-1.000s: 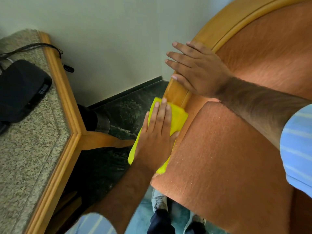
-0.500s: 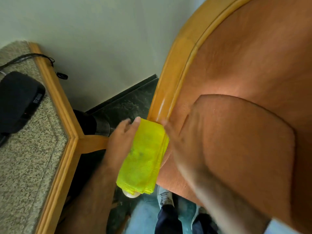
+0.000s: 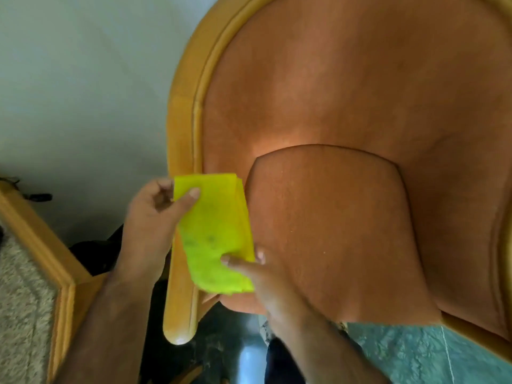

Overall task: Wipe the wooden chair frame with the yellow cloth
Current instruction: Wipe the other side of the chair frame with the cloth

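The yellow cloth (image 3: 214, 234), folded into a long pad with a few dark smudges on it, is held between both hands just in front of the wooden chair frame (image 3: 181, 128), over the rail of its left arm. The left hand (image 3: 151, 225) has its grip clenched on the cloth's far corner, thumb on top and fingers curled beneath. The right hand (image 3: 273, 284) pinches the near edge, thumb pressed onto the fabric; its other fingers are blurred, but the grip is plainly closed on the cloth.

Whether the cloth touches the wood I cannot tell; it covers a stretch of the rail and hides it. The rail's rounded end (image 3: 178, 328) pokes out below the cloth, shiny and bare. Just beside the frame on the inner side sit the orange seat cushion (image 3: 332, 231) and the padded backrest (image 3: 346, 79).

On the frame's outer side stands a worktop (image 3: 22, 300) with a speckled stone top and a wooden edge, close to the left forearm. A pale wall (image 3: 83, 92) rises behind the frame, with dark floor (image 3: 216, 347) beneath it.
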